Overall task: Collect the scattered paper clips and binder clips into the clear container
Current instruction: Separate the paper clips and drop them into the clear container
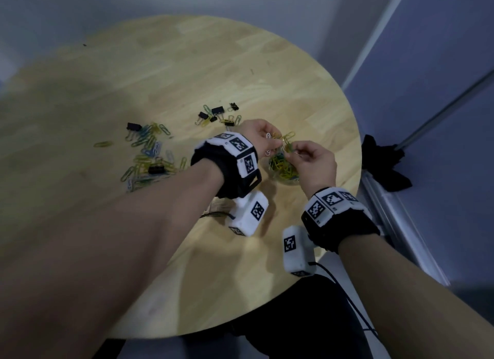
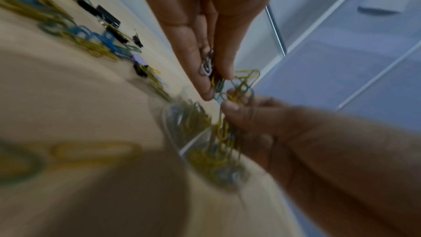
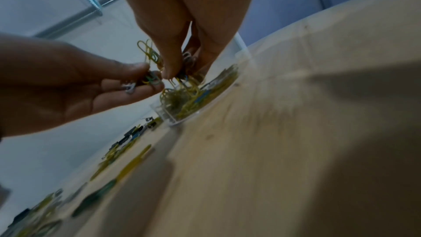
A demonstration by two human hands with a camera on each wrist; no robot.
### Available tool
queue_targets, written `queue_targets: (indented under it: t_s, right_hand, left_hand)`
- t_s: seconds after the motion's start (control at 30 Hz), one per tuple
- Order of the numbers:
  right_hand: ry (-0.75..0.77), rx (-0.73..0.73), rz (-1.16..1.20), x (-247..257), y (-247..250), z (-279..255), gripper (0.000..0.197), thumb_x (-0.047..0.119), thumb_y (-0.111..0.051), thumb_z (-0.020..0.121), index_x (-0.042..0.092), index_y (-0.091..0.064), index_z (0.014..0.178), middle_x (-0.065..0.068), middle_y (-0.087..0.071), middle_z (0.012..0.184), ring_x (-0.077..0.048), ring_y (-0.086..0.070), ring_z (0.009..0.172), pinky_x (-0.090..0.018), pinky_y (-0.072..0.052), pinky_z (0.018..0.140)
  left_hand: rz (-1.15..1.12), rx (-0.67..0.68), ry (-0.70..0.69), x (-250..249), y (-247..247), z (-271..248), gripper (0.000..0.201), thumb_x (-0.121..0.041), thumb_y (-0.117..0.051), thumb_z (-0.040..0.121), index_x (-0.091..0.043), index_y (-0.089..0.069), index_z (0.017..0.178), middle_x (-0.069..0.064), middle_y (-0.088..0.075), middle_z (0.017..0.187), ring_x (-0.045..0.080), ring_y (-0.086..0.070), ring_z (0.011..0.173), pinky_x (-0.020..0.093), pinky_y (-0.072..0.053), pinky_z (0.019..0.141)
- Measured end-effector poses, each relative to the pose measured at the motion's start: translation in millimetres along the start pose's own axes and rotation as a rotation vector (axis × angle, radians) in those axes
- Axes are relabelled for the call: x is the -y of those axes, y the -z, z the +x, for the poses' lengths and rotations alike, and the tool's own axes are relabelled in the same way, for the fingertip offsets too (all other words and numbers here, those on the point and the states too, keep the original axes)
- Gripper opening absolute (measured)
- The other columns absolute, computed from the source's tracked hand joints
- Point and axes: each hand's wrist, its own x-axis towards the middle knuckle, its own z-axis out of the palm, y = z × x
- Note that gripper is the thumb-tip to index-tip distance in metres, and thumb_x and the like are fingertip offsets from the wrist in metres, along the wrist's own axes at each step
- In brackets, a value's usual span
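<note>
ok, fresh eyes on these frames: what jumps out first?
Both hands meet over the clear container near the table's right edge, left hand and right hand pinching one tangle of paper clips above it. To the left, loose clips and black binder clips lie scattered on the round wooden table.

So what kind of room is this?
Probably an office or workroom: a round wooden table strewn with paper clips and binder clips, beside plain bluish partition walls.

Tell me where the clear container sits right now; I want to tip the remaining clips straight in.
In the head view the clear container stands on the round table near its right edge, directly beneath both hands, right of the loose clip piles.
</note>
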Motion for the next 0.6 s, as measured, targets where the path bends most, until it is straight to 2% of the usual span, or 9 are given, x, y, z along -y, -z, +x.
queue_targets:
  t_s: [0.07,0.13,0.2,0.33,0.4,0.47,0.5,0.6]
  right_hand:
    - [0.018,0.016,-0.035,-0.8,-1.1,-2.7,0.014,0.002,-0.069,0.078,0.015,-0.065,0.079,-0.006,-0.064,0.077,-0.017,-0.059,0.076,-0.028,-0.052,0.076]
    - [0.024,0.039,-0.05,0.1,-2.3,-4.7,0.015,0.001,-0.068,0.078,0.015,-0.063,0.078,-0.004,-0.063,0.077,-0.016,-0.058,0.076,-0.024,-0.049,0.073]
    - [0.022,0.087,-0.067,2.1,-2.6,-6.3,0.017,0.0,-0.068,0.078,0.016,-0.062,0.074,0.0,-0.061,0.073,-0.017,-0.055,0.076,-0.024,-0.048,0.073]
    - [0.029,0.216,-0.12,7.1,-9.5,-14.7,0.018,0.0,-0.07,0.074,0.017,-0.065,0.075,0.005,-0.059,0.069,-0.017,-0.055,0.079,-0.029,-0.05,0.079]
    - [0.036,0.275,-0.118,10.0,-14.3,-18.7,0.02,-0.002,-0.071,0.073,0.017,-0.066,0.076,0.008,-0.058,0.067,-0.011,-0.056,0.074,-0.026,-0.051,0.075]
    - [0.047,0.331,-0.142,14.9,-17.7,-21.6,0.022,-0.005,-0.069,0.074,0.017,-0.067,0.076,0.011,-0.057,0.065,0.002,-0.055,0.06,-0.015,-0.05,0.067]
    - [0.055,0.348,-0.169,17.3,-19.0,-22.5,0.024,-0.007,-0.068,0.074,0.017,-0.067,0.077,0.011,-0.058,0.064,0.004,-0.054,0.057,-0.013,-0.049,0.066]
    - [0.073,0.365,-0.259,23.8,-20.6,-23.7,0.032,-0.015,-0.059,0.074,0.016,-0.068,0.077,0.004,-0.062,0.069,-0.01,-0.058,0.065,-0.019,-0.052,0.069]
  left_hand:
    - [0.187,-0.029,-0.036,2.4,-4.3,-1.2,0.01,-0.014,-0.067,0.085,-0.015,-0.063,0.093,0.005,-0.062,0.082,0.024,-0.063,0.08,0.033,-0.056,0.079]
    - [0.359,-0.056,-0.074,4.4,-4.4,-4.0,0.014,-0.019,-0.065,0.086,-0.015,-0.064,0.099,0.0,-0.059,0.079,0.019,-0.056,0.076,0.025,-0.045,0.068]
    - [0.46,-0.045,-0.082,4.7,-0.6,-7.6,0.018,-0.019,-0.063,0.087,-0.014,-0.062,0.104,-0.001,-0.055,0.079,0.017,-0.051,0.076,0.023,-0.038,0.067]
    - [0.613,-0.04,-0.049,5.9,15.7,-19.1,0.022,-0.02,-0.061,0.088,-0.014,-0.062,0.11,0.0,-0.053,0.089,0.015,-0.048,0.081,0.023,-0.035,0.068]
    - [0.653,-0.03,-0.028,7.4,24.7,-25.7,0.023,-0.018,-0.061,0.089,-0.014,-0.062,0.111,0.002,-0.056,0.093,0.019,-0.051,0.083,0.023,-0.035,0.069]
    - [0.657,-0.02,0.007,9.0,33.4,-29.5,0.023,-0.017,-0.063,0.088,-0.014,-0.063,0.11,0.005,-0.06,0.098,0.02,-0.052,0.084,0.024,-0.036,0.07]
    - [0.651,-0.017,0.028,9.3,37.8,-31.0,0.023,-0.017,-0.064,0.086,-0.015,-0.064,0.109,0.005,-0.059,0.096,0.019,-0.051,0.083,0.025,-0.036,0.07]
    - [0.67,-0.003,0.07,8.4,47.5,-34.2,0.022,-0.018,-0.068,0.084,-0.016,-0.065,0.106,0.002,-0.054,0.092,0.017,-0.049,0.084,0.025,-0.036,0.071]
